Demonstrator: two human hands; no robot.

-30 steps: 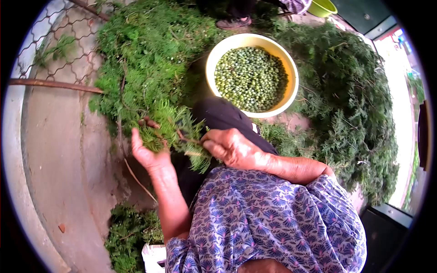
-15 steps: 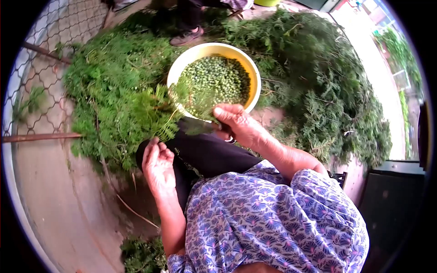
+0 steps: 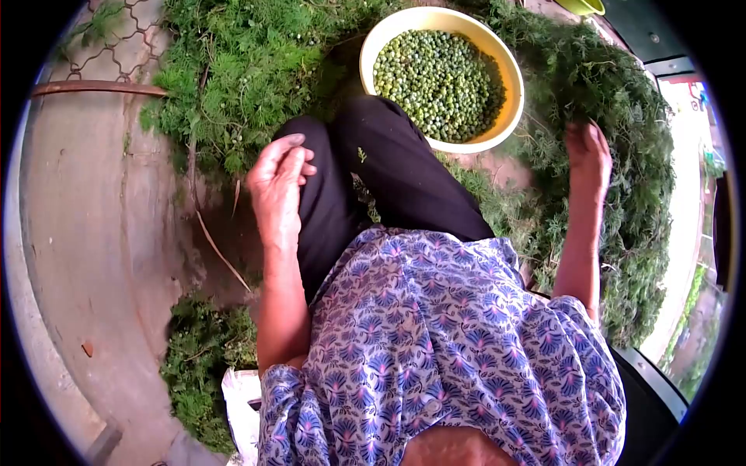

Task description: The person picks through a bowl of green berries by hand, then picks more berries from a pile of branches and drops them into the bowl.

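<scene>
My left hand [image 3: 280,182] is raised over my left knee, its fingers loosely bent and a little apart with nothing seen between them. On the right, my right hand [image 3: 588,159] hangs over the heap of cut green branches [image 3: 629,186]; its fingertips are dark and blurred, so what they hold, if anything, cannot be made out. Between and beyond the hands stands a yellow basin [image 3: 509,116] filled with small round green berries [image 3: 439,85]. A tiny green sprig [image 3: 362,154] lies on my dark trousers.
More feathery branches [image 3: 256,85] cover the ground at the upper left, beside wire mesh and a rusty bar [image 3: 97,88]. A smaller green pile [image 3: 202,373] and a white bag [image 3: 242,408] lie at the lower left. A yellow-green container [image 3: 581,6] shows at the top right.
My right hand has moved right, away from the basin, and the sprig and dark tool seen at it before no longer show. The view has shifted, with the basin now higher and further right.
</scene>
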